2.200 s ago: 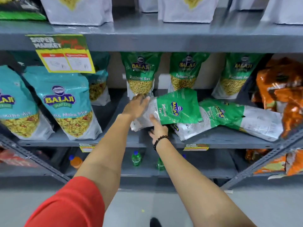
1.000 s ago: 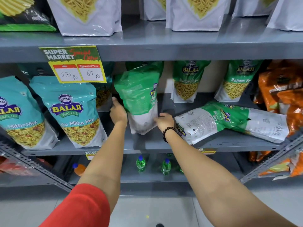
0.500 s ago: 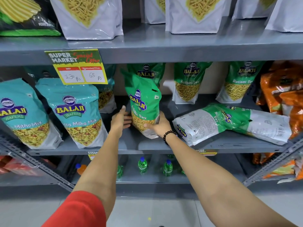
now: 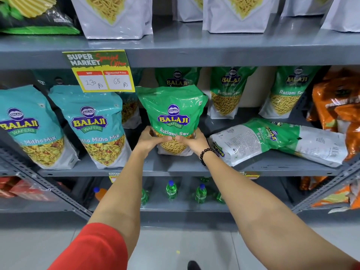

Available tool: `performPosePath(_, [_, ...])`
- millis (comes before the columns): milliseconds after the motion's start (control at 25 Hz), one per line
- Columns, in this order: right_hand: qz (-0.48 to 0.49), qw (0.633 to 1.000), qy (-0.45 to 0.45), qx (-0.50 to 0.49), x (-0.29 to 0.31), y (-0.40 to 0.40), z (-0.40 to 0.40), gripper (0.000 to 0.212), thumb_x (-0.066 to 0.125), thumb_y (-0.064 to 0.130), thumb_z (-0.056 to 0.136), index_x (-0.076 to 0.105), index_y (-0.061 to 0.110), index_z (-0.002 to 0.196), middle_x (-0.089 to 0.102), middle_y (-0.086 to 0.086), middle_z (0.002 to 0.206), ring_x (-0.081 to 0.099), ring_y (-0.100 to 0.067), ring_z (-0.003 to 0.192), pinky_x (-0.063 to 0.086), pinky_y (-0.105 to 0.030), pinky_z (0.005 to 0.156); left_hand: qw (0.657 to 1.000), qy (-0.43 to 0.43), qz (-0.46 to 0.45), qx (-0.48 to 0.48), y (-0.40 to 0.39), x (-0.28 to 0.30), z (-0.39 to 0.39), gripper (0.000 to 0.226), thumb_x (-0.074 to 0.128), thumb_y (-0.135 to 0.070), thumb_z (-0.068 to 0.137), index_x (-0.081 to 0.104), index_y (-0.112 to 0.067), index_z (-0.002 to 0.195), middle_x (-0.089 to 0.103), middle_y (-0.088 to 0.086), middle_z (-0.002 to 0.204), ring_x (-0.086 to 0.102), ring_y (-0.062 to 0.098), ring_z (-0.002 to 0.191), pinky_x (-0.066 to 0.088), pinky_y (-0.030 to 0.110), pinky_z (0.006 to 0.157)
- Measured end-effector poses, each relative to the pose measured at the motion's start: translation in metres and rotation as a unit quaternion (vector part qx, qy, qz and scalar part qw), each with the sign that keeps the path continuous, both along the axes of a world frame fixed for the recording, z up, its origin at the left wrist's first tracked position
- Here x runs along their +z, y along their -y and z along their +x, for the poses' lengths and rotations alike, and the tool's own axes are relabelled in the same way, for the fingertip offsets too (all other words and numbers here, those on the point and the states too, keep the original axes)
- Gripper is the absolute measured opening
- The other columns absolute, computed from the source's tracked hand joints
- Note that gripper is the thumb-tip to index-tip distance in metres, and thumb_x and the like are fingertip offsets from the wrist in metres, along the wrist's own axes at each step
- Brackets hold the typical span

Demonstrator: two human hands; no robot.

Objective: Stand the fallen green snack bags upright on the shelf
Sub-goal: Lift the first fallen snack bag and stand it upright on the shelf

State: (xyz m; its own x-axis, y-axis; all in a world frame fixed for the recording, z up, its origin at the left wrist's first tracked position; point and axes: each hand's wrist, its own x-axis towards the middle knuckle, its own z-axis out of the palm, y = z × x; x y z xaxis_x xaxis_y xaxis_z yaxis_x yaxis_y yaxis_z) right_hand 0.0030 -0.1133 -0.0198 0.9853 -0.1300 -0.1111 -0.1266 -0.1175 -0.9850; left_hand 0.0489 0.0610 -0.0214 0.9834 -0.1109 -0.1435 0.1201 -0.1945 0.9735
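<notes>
A green Ratlami Sev bag (image 4: 172,112) stands upright at the front middle of the grey shelf (image 4: 175,168), its label facing me. My left hand (image 4: 150,140) grips its lower left side and my right hand (image 4: 193,141), with a black bead bracelet on the wrist, grips its lower right side. To the right, two more green bags lie fallen on the shelf: one (image 4: 251,140) nearer me and another (image 4: 315,145) further right, partly under it. Three green bags stand upright at the back (image 4: 227,90).
Teal Mitha Mix bags (image 4: 95,129) stand to the left, orange bags (image 4: 339,106) to the far right. A yellow price tag (image 4: 101,72) hangs from the upper shelf, which carries white bags. Green bottles (image 4: 171,190) sit on the lower shelf. Slanted grey braces flank both sides.
I lifted the fallen green bag off the pile, turned it upright with its label forward, and set it at the shelf front. Both hands shifted onto its lower sides.
</notes>
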Motion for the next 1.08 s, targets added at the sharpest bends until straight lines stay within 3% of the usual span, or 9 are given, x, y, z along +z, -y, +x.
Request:
performPosePath(80, [-0.012,1.000,-0.004,0.008,0.000,-0.001,-0.006,0.069,0.081,0.021,0.069,0.049,0.008,0.129,0.061,-0.012,0.129,0.058,-0.027,0.118,0.048,-0.045,0.102,1.000,0.003,0.002,0.007,-0.005,-0.001,-0.007,0.071,0.086,-0.020,0.056,0.045,-0.012,0.114,0.058,-0.003,0.104,0.055,0.000,0.085,0.045,0.011,0.060])
performPosePath(200, [-0.033,0.999,-0.012,0.020,0.001,-0.001,-0.014,0.067,0.081,0.024,0.070,0.050,0.010,0.127,0.062,-0.011,0.128,0.059,-0.025,0.116,0.049,-0.037,0.099,1.000,0.015,0.010,0.005,-0.012,-0.003,-0.018,0.075,0.088,-0.021,0.054,0.046,-0.007,0.115,0.060,0.002,0.111,0.060,0.011,0.095,0.049,0.018,0.071])
performPosePath(280, [-0.024,0.999,-0.012,0.019,0.001,-0.003,-0.020,0.065,0.081,0.022,0.070,0.051,0.009,0.126,0.063,-0.012,0.126,0.060,-0.025,0.115,0.050,-0.038,0.099,1.000,0.021,0.021,0.003,-0.015,-0.003,-0.024,0.080,0.088,-0.022,0.053,0.047,-0.004,0.120,0.061,0.006,0.115,0.059,0.018,0.103,0.050,0.026,0.079])
performPosePath(400, [-0.018,1.000,-0.009,0.014,0.001,-0.006,-0.028,0.065,0.081,0.020,0.070,0.051,0.006,0.127,0.064,-0.013,0.126,0.061,-0.026,0.114,0.050,-0.042,0.100,0.999,0.026,0.019,0.001,-0.015,-0.003,-0.029,0.079,0.088,-0.022,0.055,0.046,-0.004,0.119,0.060,0.008,0.117,0.059,0.019,0.104,0.049,0.026,0.078])
performPosePath(520, [-0.016,1.000,-0.008,0.015,0.003,-0.007,-0.031,0.066,0.081,0.019,0.071,0.051,0.005,0.127,0.063,-0.014,0.126,0.061,-0.026,0.115,0.049,-0.043,0.101,1.000,0.023,0.017,-0.009,-0.017,-0.004,-0.029,0.081,0.088,-0.022,0.054,0.046,-0.002,0.121,0.061,0.012,0.120,0.059,0.022,0.108,0.052,0.035,0.087])
performPosePath(760, [-0.007,1.000,-0.015,0.015,0.008,-0.011,-0.037,0.066,0.080,0.017,0.071,0.048,0.007,0.128,0.061,-0.011,0.129,0.058,-0.025,0.118,0.049,-0.034,0.097,0.999,0.025,0.020,-0.007,-0.018,-0.002,-0.039,0.085,0.089,-0.027,0.052,0.047,-0.003,0.122,0.061,0.013,0.121,0.059,0.026,0.112,0.050,0.045,0.095])
performPosePath(920, [0.027,1.000,0.003,0.006,0.015,-0.005,-0.048,0.073,0.080,0.021,0.071,0.044,0.011,0.133,0.058,-0.006,0.129,0.057,-0.018,0.118,0.044,-0.040,0.106,0.994,0.095,-0.024,0.057,-0.011,0.004,-0.056,0.081,0.088,-0.029,0.052,0.047,-0.008,0.118,0.060,0.006,0.116,0.059,0.018,0.103,0.051,0.031,0.086])
performPosePath(1000, [0.046,0.995,0.010,-0.090,0.020,0.001,-0.054,0.078,0.075,0.032,0.075,0.037,0.011,0.140,0.050,-0.008,0.140,0.049,-0.023,0.129,0.038,-0.038,0.109,0.976,0.149,-0.017,0.156,-0.002,0.013,-0.068,0.072,0.086,-0.040,0.053,0.048,-0.013,0.108,0.055,0.002,0.106,0.054,0.013,0.093,0.042,0.013,0.075])
performPosePath(1080, [0.080,0.976,0.027,-0.203,0.027,0.011,-0.057,0.070,0.068,0.035,0.081,0.038,0.009,0.139,0.050,-0.011,0.141,0.048,-0.024,0.128,0.039,-0.033,0.105,0.950,0.221,0.000,0.220,0.015,0.023,-0.079,0.061,0.081,-0.050,0.055,0.045,-0.016,0.092,0.049,0.001,0.092,0.046,0.013,0.078,0.037,0.010,0.064])
